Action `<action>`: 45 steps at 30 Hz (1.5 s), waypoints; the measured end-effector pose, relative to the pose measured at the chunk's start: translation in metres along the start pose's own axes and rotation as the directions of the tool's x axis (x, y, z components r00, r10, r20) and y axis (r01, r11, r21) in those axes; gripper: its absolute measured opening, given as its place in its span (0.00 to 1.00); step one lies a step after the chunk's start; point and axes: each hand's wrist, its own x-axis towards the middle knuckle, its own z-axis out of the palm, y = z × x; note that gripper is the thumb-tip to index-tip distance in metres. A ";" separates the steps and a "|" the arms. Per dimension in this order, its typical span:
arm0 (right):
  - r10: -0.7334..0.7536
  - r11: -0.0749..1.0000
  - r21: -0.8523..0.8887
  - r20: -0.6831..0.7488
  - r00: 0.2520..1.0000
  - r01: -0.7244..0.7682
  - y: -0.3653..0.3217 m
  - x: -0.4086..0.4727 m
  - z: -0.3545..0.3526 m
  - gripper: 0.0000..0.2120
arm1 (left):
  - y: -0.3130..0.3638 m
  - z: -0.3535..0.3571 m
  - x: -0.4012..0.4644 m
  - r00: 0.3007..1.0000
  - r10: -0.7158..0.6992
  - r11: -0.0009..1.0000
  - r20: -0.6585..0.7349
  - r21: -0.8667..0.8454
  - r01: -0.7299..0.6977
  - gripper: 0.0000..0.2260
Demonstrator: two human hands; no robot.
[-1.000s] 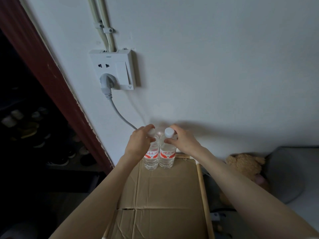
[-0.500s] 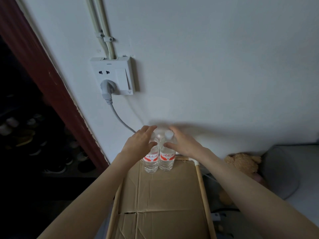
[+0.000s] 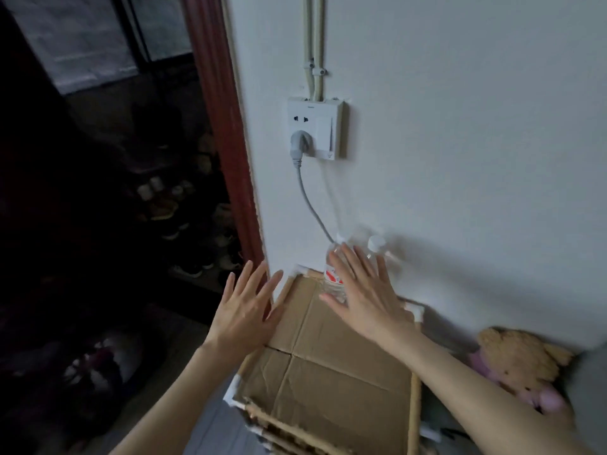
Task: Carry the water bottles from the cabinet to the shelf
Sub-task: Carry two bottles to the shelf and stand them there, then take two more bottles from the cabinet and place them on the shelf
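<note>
Nearest the camera, two bare forearms reach forward over a shelf point(image 3: 414, 418) whose top is covered with a flattened sheet of cardboard point(image 3: 331, 366). The left hand point(image 3: 244, 310) hovers past the shelf's left edge with its fingers straight and spread apart, holding nothing. The right hand point(image 3: 364, 292) is likewise flat, fingers straight and fanned, empty, raised above the far part of the cardboard and partly in front of the bottles; whether it touches them cannot be told. Just behind it, two water bottles point(image 3: 335, 274) stand upright side by side at the back of the cardboard, close against the white wall point(image 3: 476, 142); the left one shows a red and white label, and the right one is mostly hidden behind the fingers, with its white cap point(image 3: 376, 242) showing above them. To the right of the shelf, lower down, lies a tan plush toy point(image 3: 515, 359). On the wall above the bottles a grey cable point(image 3: 310, 208) curves up to a plug in a white socket panel point(image 3: 316, 129), with two pale conduits point(image 3: 313, 44) rising above it. To the left a dark red door frame point(image 3: 223, 126) borders a dim room with shoes point(image 3: 193, 224) on racks.
</note>
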 end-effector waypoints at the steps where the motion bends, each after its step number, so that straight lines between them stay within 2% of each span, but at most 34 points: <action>1: -0.049 0.999 0.007 0.012 0.999 0.049 -0.010 -0.004 0.003 0.33 | -0.006 -0.002 -0.023 0.997 -0.073 0.997 0.003 0.009 0.073 0.27; 5: -0.241 0.968 0.099 0.114 0.964 0.231 -0.062 -0.025 0.020 0.34 | -0.021 -0.014 -0.116 0.942 -0.336 0.942 -0.008 0.022 0.336 0.31; 8: -0.418 0.901 0.197 0.157 0.895 0.386 -0.118 -0.040 0.027 0.37 | -0.026 -0.028 -0.192 0.859 -0.510 0.858 -0.040 0.036 0.512 0.31; 10: -0.535 0.836 0.229 0.133 0.834 0.499 -0.160 -0.049 0.027 0.39 | -0.030 -0.037 -0.240 0.785 -0.617 0.785 -0.054 0.031 0.619 0.32; 14: -0.751 0.657 0.252 0.137 0.646 0.710 -0.264 -0.085 0.018 0.41 | -0.039 -0.066 -0.354 0.580 -0.798 0.584 -0.163 0.029 0.811 0.28; 18: -0.874 0.476 0.342 0.083 0.478 0.810 -0.368 -0.149 0.006 0.42 | -0.034 -0.096 -0.472 0.360 -0.893 0.377 -0.269 -0.011 0.926 0.28; 21: -0.930 0.345 0.424 0.035 0.365 0.837 -0.441 -0.215 -0.002 0.41 | -0.018 -0.107 -0.564 0.186 -0.931 0.229 -0.315 -0.106 0.968 0.28; 24: -0.973 0.212 0.480 0.022 0.230 0.851 -0.509 -0.296 -0.007 0.41 | 0.009 -0.108 -0.666 -0.014 -0.945 0.053 -0.327 -0.195 0.979 0.29; 29: -1.000 -0.007 0.511 0.010 -0.014 0.859 -0.613 -0.429 -0.013 0.41 | 0.052 -0.132 -0.825 -0.285 -0.892 -0.215 -0.352 -0.225 0.950 0.30; 32: -0.988 -0.138 0.510 -0.015 -0.152 0.849 -0.666 -0.500 -0.023 0.39 | 0.079 -0.149 -0.895 -0.404 -0.829 -0.332 -0.387 -0.240 0.912 0.32; 34: -0.968 -0.236 0.502 -0.045 -0.248 0.832 -0.700 -0.547 -0.029 0.38 | 0.098 -0.152 -0.935 -0.478 -0.787 -0.405 -0.391 -0.258 0.877 0.33; 39: -0.896 -0.427 0.480 -0.113 -0.429 0.767 -0.778 -0.649 -0.041 0.35 | 0.122 -0.155 -1.018 -0.639 -0.675 -0.548 -0.369 -0.329 0.769 0.35; 45: -0.795 -0.583 0.460 -0.151 -0.588 0.670 -0.881 -0.752 -0.050 0.34 | 0.114 -0.181 -1.126 -0.732 -0.543 -0.651 -0.412 -0.344 0.677 0.35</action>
